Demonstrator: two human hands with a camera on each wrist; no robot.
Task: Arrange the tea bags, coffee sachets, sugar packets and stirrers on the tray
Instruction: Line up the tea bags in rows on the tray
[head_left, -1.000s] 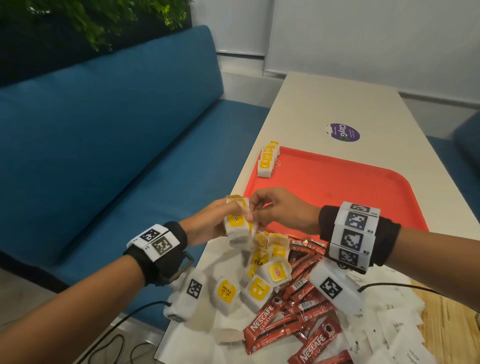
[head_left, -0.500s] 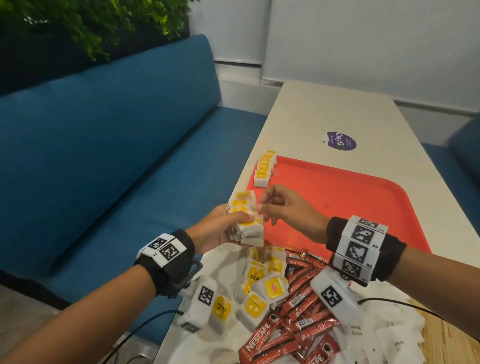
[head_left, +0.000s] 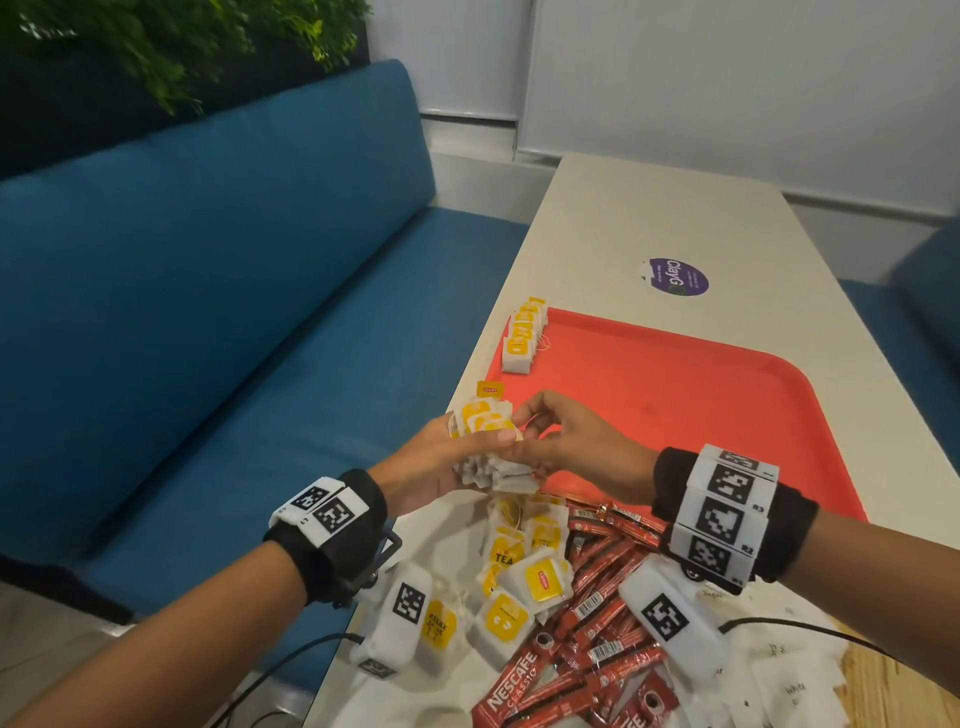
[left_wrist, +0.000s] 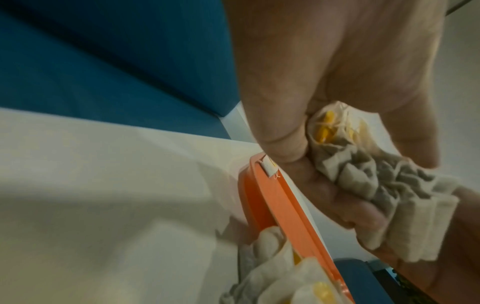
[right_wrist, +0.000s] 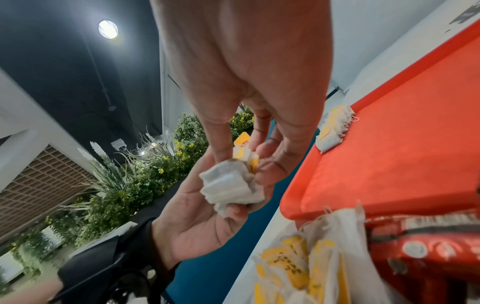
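My left hand (head_left: 441, 462) grips a stack of white tea bags with yellow tags (head_left: 488, 441) just off the near left corner of the red tray (head_left: 675, 405). My right hand (head_left: 566, 441) pinches the top of the same stack (right_wrist: 231, 185) from the right. The left wrist view shows the bunched bags (left_wrist: 376, 181) in my curled fingers. A row of tea bags (head_left: 523, 335) stands in the tray's far left corner. Loose tea bags (head_left: 519, 582), red coffee sachets (head_left: 597, 623) and white sugar packets (head_left: 789, 686) lie heaped on the table near me. No stirrers show.
The pale table (head_left: 649, 218) runs away from me, with a purple sticker (head_left: 675, 276) beyond the tray. A blue sofa (head_left: 208, 286) lies along the left, plants (head_left: 171, 41) behind it. Cables trail from both wrists.
Both hands have risen slightly and moved toward the tray with the stack; the stack has tilted over, its yellow tags now pointing away from me. The camera has come closer.
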